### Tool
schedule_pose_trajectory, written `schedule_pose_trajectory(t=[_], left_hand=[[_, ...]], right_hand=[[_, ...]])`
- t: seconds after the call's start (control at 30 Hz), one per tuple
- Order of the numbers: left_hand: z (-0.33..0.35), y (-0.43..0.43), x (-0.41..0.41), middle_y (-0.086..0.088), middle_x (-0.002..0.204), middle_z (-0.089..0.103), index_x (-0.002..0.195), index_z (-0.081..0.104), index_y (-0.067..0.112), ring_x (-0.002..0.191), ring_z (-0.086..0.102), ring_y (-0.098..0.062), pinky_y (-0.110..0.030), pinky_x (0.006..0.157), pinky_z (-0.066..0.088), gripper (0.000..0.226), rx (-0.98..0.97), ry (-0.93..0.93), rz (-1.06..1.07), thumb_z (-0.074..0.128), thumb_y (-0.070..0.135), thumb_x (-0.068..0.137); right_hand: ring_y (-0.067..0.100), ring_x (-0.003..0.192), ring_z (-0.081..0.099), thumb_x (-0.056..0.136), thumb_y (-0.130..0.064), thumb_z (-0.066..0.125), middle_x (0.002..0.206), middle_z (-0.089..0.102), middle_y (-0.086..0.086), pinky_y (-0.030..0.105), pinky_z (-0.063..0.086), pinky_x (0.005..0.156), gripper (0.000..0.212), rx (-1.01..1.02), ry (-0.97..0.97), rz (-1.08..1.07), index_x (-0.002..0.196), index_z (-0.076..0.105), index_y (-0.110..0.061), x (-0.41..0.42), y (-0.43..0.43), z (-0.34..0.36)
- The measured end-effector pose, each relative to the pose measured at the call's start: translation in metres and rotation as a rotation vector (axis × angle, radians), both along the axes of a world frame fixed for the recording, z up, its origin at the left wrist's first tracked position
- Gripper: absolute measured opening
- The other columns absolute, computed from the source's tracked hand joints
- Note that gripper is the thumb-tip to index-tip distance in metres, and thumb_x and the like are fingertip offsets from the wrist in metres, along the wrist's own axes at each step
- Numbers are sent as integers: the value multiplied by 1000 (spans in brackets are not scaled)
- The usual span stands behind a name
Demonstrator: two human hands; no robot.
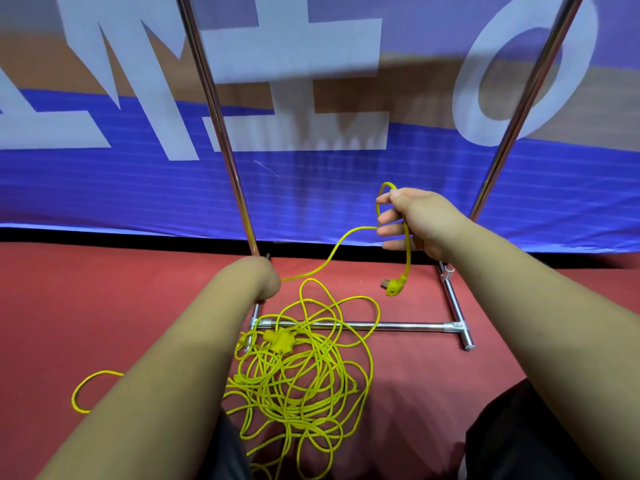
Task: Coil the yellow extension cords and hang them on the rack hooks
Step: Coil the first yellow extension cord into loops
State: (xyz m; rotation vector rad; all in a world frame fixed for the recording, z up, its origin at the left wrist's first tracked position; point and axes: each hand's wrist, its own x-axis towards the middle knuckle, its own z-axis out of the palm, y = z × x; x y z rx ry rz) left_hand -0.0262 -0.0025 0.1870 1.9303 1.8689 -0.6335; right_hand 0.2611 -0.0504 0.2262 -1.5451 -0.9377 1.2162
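Right now, head view: right hand (412, 223) is gripping a loop of the yellow cord (294, 386) w/ fingers curled round it, up in front of the blue banner (138, 188); the plug (394, 287) is dangling just below. One strand is running down-left to the left hand (266, 282) (fingers hidden behind the wrist, so can't tell if they're clasping it). Rest of the cord is lying in a loose tangle on the red floor (104, 306), draping over the rack (398, 326) base bar btwn its two uprights, w/ the socket block (278, 339) sitting on top.
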Motion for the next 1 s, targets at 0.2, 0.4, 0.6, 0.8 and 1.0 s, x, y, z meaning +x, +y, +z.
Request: schedule_pose_trajectory(t=[0.2, 0.4, 0.6, 0.8, 1.0], left_hand=[[-7, 9, -20, 7, 54, 40, 99, 70, 10, 37, 25, -6, -16, 40, 24, 35, -361, -651, 705, 43, 31, 104], [-6, 9, -13, -3, 94, 75, 114, 64, 13, 72, 76, -15, -39, 67, 62, 16, -2, -1219, 845, 49, 12, 109], [-5, 14, -14, -4, 89, 73, 98, 78, 17, 82, 67, -19, -35, 79, 58, 6, 502, -1266, 579, 73, 18, 95], [-9, 20, -16, -12, 86, 75, 105, 75, 4, 71, 69, -24, -37, 81, 57, 14, 490, -1143, 669, 65, 8, 96], [-8, 14, -20, -15, 101, 76, 103, 76, 9, 94, 72, -33, -36, 80, 60, 20, 317, -446, 143, 60, 2, 93]], right_hand=[[21, 76, 74, 113, -39, 43, 95, 69, 9, 45, 67, 69, 35, 27, 3, -68, 121, 71, -19, 2, -3, 1], [21, 72, 71, 113, -39, 45, 90, 67, 8, 46, 67, 66, 36, -13, 54, -129, 123, 69, -15, 3, -2, 0], [21, 80, 70, 112, -37, 47, 95, 66, 8, 49, 67, 70, 32, -68, 29, -144, 119, 70, -15, 2, -2, 0], [21, 76, 69, 110, -30, 50, 95, 70, 6, 43, 67, 68, 27, -90, 28, -134, 123, 69, -17, 2, -1, 1], [20, 74, 72, 107, -39, 60, 97, 74, 5, 43, 66, 67, 26, -63, 53, -170, 127, 68, -24, 6, 2, -3]])
